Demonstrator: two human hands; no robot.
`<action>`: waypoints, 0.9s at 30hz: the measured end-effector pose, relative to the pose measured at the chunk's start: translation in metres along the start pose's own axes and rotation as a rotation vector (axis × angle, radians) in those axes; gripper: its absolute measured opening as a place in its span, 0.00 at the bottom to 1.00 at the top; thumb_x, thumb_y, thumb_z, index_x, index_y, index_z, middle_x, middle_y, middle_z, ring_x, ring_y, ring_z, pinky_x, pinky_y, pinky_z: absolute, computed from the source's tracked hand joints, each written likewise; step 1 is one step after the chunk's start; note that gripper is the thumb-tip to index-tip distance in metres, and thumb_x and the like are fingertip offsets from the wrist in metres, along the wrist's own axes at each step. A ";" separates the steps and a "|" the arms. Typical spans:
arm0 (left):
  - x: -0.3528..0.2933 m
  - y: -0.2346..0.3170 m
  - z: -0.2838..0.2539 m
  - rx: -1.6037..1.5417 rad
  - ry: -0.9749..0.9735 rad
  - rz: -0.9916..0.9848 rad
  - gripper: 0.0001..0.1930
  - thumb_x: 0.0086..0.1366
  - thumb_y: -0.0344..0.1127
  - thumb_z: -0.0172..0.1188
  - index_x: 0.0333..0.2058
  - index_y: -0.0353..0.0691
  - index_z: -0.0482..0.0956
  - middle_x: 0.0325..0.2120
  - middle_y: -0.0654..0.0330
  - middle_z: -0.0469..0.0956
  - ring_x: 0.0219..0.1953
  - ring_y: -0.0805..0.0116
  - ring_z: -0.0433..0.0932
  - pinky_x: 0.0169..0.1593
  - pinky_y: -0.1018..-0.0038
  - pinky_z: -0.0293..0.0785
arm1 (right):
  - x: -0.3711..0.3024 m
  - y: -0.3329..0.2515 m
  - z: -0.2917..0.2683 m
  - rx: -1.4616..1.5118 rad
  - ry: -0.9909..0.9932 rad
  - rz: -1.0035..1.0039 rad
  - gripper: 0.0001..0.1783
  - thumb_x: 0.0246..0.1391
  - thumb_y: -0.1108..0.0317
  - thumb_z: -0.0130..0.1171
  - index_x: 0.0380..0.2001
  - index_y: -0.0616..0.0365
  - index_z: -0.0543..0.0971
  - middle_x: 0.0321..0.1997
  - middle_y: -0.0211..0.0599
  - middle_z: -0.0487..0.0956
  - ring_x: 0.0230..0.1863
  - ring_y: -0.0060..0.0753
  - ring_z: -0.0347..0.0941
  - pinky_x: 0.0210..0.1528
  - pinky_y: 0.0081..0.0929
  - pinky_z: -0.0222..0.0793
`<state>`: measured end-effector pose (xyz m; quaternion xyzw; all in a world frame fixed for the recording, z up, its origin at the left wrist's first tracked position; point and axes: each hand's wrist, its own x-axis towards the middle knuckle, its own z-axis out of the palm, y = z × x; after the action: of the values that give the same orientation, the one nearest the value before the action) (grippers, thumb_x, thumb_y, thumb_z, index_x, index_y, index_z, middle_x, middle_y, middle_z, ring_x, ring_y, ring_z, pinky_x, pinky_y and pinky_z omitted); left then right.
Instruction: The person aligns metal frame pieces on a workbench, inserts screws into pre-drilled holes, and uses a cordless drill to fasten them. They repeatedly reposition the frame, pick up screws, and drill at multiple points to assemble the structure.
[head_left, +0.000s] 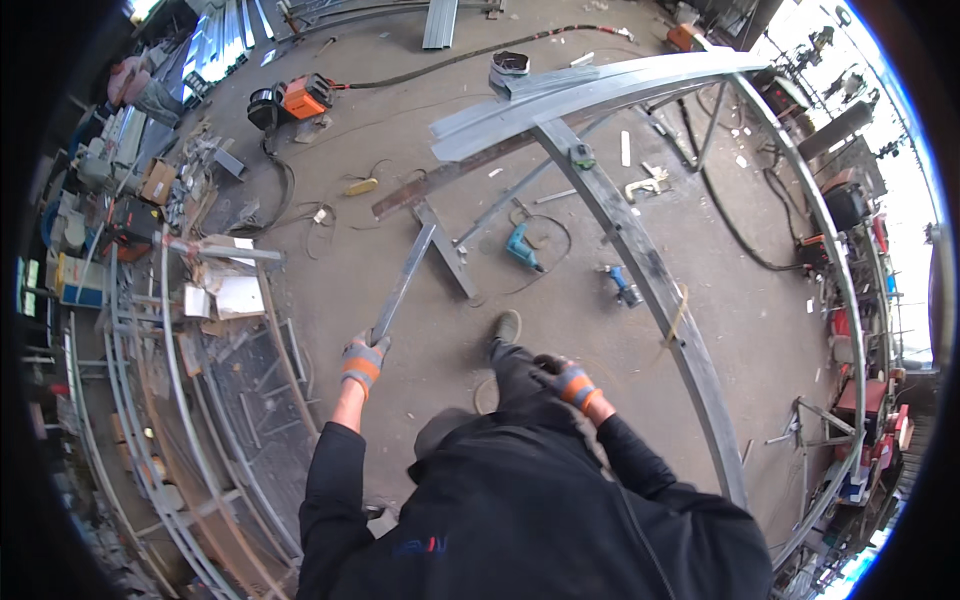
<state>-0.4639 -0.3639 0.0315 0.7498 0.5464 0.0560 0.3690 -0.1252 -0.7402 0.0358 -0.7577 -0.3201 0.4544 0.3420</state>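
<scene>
My left hand (363,362), in a grey and orange work glove, is closed around the near end of a straight metal tube (408,275). The tube points forward, its far end by a short steel bar (444,250) near the frame. My right hand (566,381), in a matching glove, hangs beside my dark trouser leg. Its dark fingers look loosely apart, and I make out nothing in them. Ahead on the floor lie a teal power drill (521,247) with a cord and a blue cordless tool (622,287).
A long steel beam (640,250) runs along my right, carrying a green tape measure (582,155). Grey sheet-metal profiles (560,95) lie across its far end. Metal racks (215,400) stand at my left. An orange and black machine (300,97) and cables are on the floor.
</scene>
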 end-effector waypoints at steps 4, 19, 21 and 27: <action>0.102 0.064 -0.049 0.123 -0.015 0.077 0.22 0.66 0.48 0.75 0.53 0.42 0.90 0.42 0.47 0.92 0.47 0.46 0.91 0.53 0.54 0.84 | 0.099 -0.068 -0.074 -0.094 0.003 -0.034 0.29 0.69 0.50 0.72 0.64 0.57 0.84 0.57 0.57 0.90 0.57 0.51 0.90 0.58 0.43 0.85; 0.431 0.096 -0.082 -0.041 -0.528 0.276 0.28 0.68 0.50 0.77 0.60 0.38 0.88 0.49 0.48 0.92 0.51 0.55 0.91 0.58 0.61 0.83 | 0.288 -0.182 -0.166 0.105 0.233 0.333 0.28 0.69 0.58 0.75 0.65 0.61 0.83 0.55 0.50 0.92 0.56 0.36 0.89 0.59 0.34 0.84; 0.461 0.097 -0.068 -0.085 -0.606 0.261 0.28 0.69 0.51 0.77 0.59 0.38 0.88 0.48 0.49 0.93 0.51 0.56 0.90 0.57 0.62 0.83 | 0.302 -0.196 -0.165 0.100 0.296 0.259 0.27 0.69 0.58 0.74 0.64 0.60 0.83 0.55 0.51 0.92 0.56 0.38 0.90 0.60 0.35 0.84; 0.518 0.117 -0.022 -0.166 -0.758 0.260 0.28 0.70 0.52 0.77 0.58 0.36 0.87 0.48 0.51 0.92 0.49 0.57 0.91 0.55 0.60 0.84 | 0.328 -0.215 -0.201 0.110 0.378 0.301 0.23 0.70 0.61 0.73 0.64 0.57 0.84 0.55 0.49 0.92 0.57 0.39 0.90 0.60 0.35 0.84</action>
<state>-0.1783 0.0771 -0.0460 0.7477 0.2659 -0.1344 0.5934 0.1447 -0.4040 0.1265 -0.8487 -0.1086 0.3670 0.3649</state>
